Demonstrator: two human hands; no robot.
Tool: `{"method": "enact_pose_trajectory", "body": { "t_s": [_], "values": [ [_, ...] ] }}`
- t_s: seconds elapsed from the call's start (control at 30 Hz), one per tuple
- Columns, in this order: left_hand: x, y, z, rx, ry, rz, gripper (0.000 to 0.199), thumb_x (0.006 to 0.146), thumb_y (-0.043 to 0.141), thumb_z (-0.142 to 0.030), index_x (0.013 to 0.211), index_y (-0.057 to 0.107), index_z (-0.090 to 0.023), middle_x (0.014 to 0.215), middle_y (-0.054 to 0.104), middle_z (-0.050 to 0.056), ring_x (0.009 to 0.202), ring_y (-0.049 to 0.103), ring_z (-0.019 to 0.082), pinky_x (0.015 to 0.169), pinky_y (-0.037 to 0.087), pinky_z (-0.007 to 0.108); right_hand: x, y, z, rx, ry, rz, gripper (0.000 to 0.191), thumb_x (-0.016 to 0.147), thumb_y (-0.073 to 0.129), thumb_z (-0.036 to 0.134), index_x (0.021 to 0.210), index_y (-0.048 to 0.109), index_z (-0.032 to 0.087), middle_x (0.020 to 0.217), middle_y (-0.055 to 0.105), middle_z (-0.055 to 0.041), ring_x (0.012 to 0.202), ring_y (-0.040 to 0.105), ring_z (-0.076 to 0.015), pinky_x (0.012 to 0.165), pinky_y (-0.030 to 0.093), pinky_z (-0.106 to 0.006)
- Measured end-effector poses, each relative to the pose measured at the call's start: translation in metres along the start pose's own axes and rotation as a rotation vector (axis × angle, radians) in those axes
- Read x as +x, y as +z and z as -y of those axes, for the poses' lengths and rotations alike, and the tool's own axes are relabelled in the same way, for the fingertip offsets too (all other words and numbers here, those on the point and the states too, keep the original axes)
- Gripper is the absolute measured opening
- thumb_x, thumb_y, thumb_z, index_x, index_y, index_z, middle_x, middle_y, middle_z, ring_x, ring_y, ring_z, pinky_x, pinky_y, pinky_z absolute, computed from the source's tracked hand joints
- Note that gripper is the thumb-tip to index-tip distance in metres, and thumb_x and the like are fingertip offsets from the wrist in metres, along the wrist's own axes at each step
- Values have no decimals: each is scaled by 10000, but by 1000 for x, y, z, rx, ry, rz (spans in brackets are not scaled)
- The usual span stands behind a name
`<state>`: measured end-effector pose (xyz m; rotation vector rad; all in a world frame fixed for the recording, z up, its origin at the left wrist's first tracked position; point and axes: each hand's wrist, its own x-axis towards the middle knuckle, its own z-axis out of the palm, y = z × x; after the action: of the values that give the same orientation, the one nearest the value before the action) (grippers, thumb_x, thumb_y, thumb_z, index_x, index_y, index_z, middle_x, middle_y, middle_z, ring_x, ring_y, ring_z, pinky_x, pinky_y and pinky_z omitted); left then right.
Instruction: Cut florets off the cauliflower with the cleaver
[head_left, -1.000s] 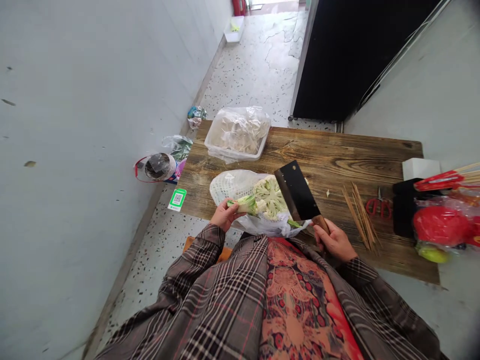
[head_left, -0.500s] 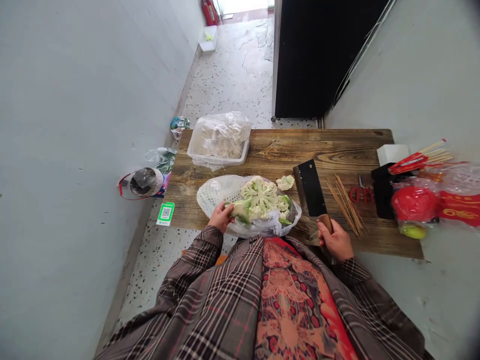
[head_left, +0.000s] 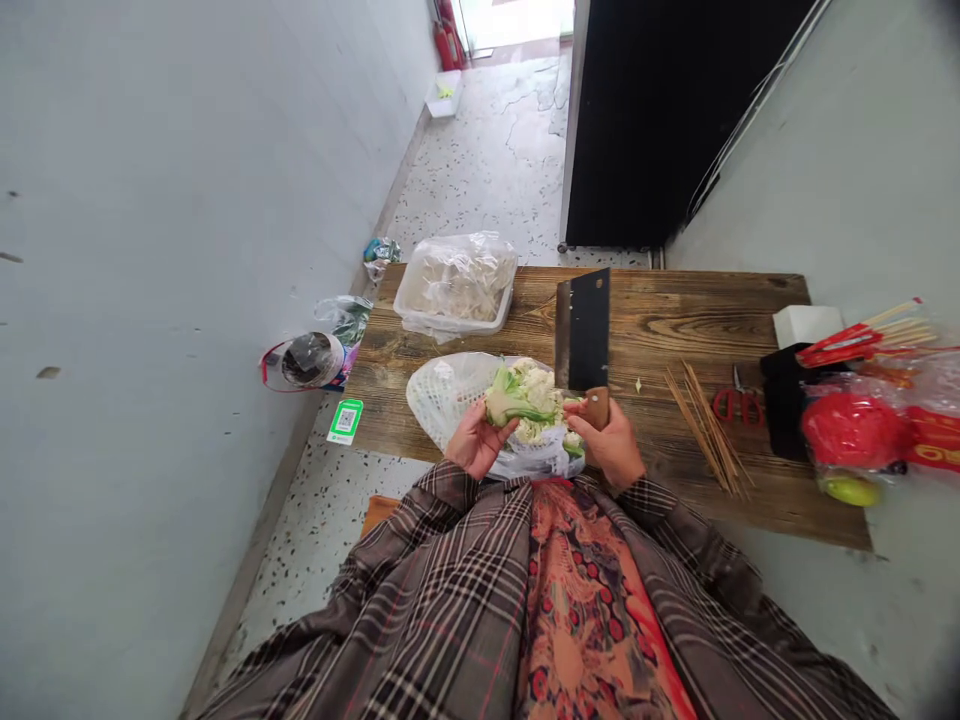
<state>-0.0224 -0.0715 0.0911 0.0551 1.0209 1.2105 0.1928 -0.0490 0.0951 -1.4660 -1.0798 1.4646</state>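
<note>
A pale green and white cauliflower (head_left: 529, 392) is held over a white plastic bag (head_left: 442, 393) at the near side of the wooden table. My left hand (head_left: 480, 440) is closed on its stalk end, from the left. With my right hand (head_left: 611, 443) I grip the wooden handle of a cleaver (head_left: 589, 332), its dark blade upright and pointing away from me. The right fingertips reach toward the cauliflower's right side; whether they touch it I cannot tell. More cauliflower lies partly hidden under my hands in the bag.
A plastic-covered white tub (head_left: 457, 285) stands at the table's back left. Bamboo skewers (head_left: 709, 425), red-handled scissors (head_left: 739, 400) and a black holder (head_left: 784, 400) are on the right. A tall black cabinet (head_left: 675, 120) rises beyond the table (head_left: 705, 300).
My right hand and the cleaver have moved left to the cauliflower, the blade turning more upright. The cauliflower has been turned stalk-up in my left hand. A loose floret beside the bag no longer shows.
</note>
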Motion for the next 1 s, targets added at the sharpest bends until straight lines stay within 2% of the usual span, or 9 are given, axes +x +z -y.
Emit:
{"method": "enact_pose_trajectory", "body": {
  "t_s": [0.07,0.17,0.3,0.4,0.53,0.67,0.83,0.93,1.0],
  "values": [
    [-7,6,3,-20,11,26,276,856,608,-320,1106,579,-206,1231,635,51,1154,595,201,940,552,350,6,17,-1,70,33,7,466,629,765,455,949,536,204,981,696,-58,878,662,-203,844,534,-386],
    [-18,8,6,-43,-7,73,274,851,620,-317,1104,570,-222,1247,624,42,1130,610,193,957,541,376,10,29,-6,95,69,-17,515,590,778,467,960,538,200,927,672,-33,819,639,-181,794,536,-350],
    [-27,0,11,-46,-79,129,277,832,645,-316,1084,552,-249,1231,628,31,1031,656,214,938,533,464,10,32,-8,135,94,19,512,600,778,441,985,540,202,896,641,-7,773,610,-153,747,521,-301],
    [-27,-8,14,-43,-170,155,384,815,651,-401,1142,553,-223,1230,625,78,982,666,253,877,548,502,8,32,-8,100,48,0,486,601,782,419,960,535,203,871,609,11,770,590,-141,736,505,-281],
    [-22,-12,16,140,-223,99,526,759,678,-534,1147,566,-198,1177,637,119,876,673,245,699,595,436,3,31,-6,-32,-49,22,453,633,757,425,955,533,198,912,608,-9,800,584,-152,751,500,-290],
    [-15,-10,18,290,-236,68,509,710,753,-467,1099,566,-198,1061,657,92,786,661,194,637,594,383,-1,30,-2,-144,-97,108,425,659,747,427,961,541,209,919,643,-14,800,602,-164,771,504,-307],
    [-8,-9,21,171,-213,79,449,739,716,-339,1123,570,-158,1033,669,101,829,661,190,700,589,350,-5,31,3,-55,-77,165,382,713,714,424,981,544,211,983,690,-51,870,646,-189,818,523,-337],
    [-6,-11,20,131,-249,105,428,773,626,-357,1128,574,-125,956,681,106,732,659,183,574,551,280,-4,30,3,9,-70,190,329,771,666,421,998,542,219,1030,702,-66,907,666,-200,849,528,-355],
    [-5,-12,18,102,-301,163,460,777,583,-434,1118,574,-125,881,679,94,635,643,177,459,465,230,-3,29,1,11,-83,198,303,797,642,416,1013,548,225,1048,704,-65,929,671,-204,871,525,-362]
  ]
}}
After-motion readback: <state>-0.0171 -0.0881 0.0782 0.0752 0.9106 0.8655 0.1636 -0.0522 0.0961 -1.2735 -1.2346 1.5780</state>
